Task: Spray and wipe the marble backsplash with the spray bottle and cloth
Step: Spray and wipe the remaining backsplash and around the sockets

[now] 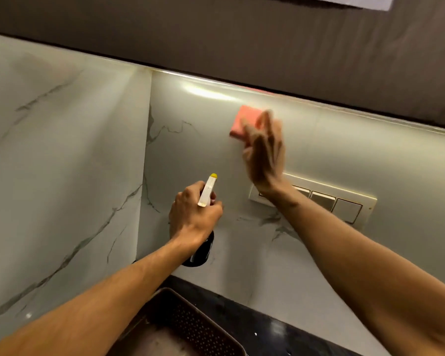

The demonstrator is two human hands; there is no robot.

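The white marble backsplash [198, 155] with grey veins fills the wall ahead and turns a corner to the left. My right hand [265, 150] presses a folded pink cloth [242, 121] flat against the marble, high up near the cabinet's underside; the hand is blurred by motion and its fingers look straight. My left hand [193, 214] grips the neck of a dark spray bottle [202, 250], its white trigger head with a yellow nozzle [209, 188] pointing up at the wall. The bottle is held in the air, below and left of the cloth.
A cream switch plate [344, 204] with several rocker switches sits on the wall under my right wrist. A dark overhead cabinet [242, 42] runs above the marble. Below, a black counter [254, 322] holds a dark perforated tray [190, 327].
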